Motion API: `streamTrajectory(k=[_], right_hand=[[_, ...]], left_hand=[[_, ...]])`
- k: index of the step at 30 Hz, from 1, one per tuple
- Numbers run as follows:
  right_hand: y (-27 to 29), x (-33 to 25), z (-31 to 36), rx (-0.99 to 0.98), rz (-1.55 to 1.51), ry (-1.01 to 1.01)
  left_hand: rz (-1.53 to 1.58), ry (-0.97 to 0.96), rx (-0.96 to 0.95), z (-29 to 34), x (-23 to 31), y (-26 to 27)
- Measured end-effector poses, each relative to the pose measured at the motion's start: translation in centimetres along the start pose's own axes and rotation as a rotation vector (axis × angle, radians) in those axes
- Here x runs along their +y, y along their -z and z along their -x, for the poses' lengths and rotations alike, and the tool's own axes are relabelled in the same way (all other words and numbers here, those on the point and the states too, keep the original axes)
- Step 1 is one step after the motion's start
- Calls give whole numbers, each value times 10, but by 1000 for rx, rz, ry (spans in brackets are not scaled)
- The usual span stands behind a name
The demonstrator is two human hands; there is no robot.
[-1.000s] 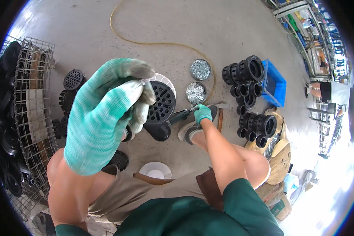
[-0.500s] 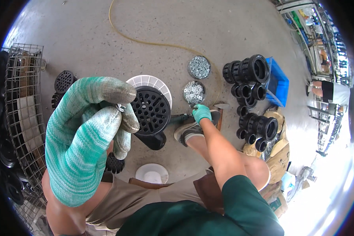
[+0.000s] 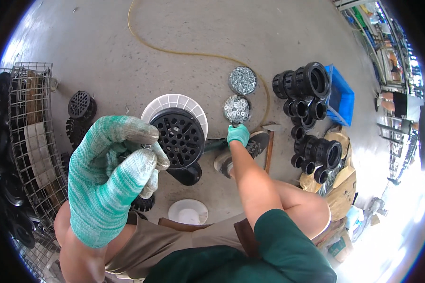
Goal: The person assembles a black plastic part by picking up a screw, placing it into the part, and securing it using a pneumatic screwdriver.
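My left hand (image 3: 113,174), in a green and white knit glove, is raised close up, thumb and fingers pinching a small shiny metal fastener (image 3: 146,146); its exact kind is mostly hidden. Beyond it stands a round black perforated drain cover (image 3: 178,137) on a black fitting with a pipe elbow (image 3: 190,175), above a white slotted round piece (image 3: 157,104). My right hand (image 3: 239,135), gloved in green, reaches to the near rim of a round container of washers (image 3: 236,109). Its fingers are drawn together, their tips partly hidden. A container of small metal fasteners (image 3: 242,80) sits just behind.
A hammer (image 3: 269,151) lies right of my shoe (image 3: 255,145). Stacked black ring fittings (image 3: 311,80) and a blue crate (image 3: 341,96) stand to the right. Wire cages (image 3: 38,137) line the left. A yellow hose (image 3: 184,53) crosses the floor; a white bowl (image 3: 188,211) is near my legs.
My left hand sits slightly lower and further right in the picture, still pinching the fastener. My right hand has moved slightly left, with its fingers closer to the washers.
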State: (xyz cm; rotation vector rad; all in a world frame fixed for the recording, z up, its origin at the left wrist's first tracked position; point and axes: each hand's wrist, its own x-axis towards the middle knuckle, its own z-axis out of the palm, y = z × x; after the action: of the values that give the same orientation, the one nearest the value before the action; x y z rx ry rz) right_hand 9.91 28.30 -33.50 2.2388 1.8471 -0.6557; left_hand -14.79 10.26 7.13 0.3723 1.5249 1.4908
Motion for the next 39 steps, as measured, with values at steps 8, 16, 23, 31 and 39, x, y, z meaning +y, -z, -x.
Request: streamTrajectory(k=[8, 16, 23, 31, 39], right_hand=[[24, 24, -28, -255, 228, 269], [-1, 39, -39, -70, 193, 336], [97, -40, -71, -331, -945, 161], [93, 8, -91, -402, 150, 651], [69, 28, -44, -579, 606, 752]], left_hand=[[19, -6, -7, 2, 3, -4], [-7, 4, -28, -1, 4, -4], [-3, -29, -45, 1, 2, -5], [-24, -29, -24, 2, 1, -4], [-47, -22, -15, -1, -4, -4]])
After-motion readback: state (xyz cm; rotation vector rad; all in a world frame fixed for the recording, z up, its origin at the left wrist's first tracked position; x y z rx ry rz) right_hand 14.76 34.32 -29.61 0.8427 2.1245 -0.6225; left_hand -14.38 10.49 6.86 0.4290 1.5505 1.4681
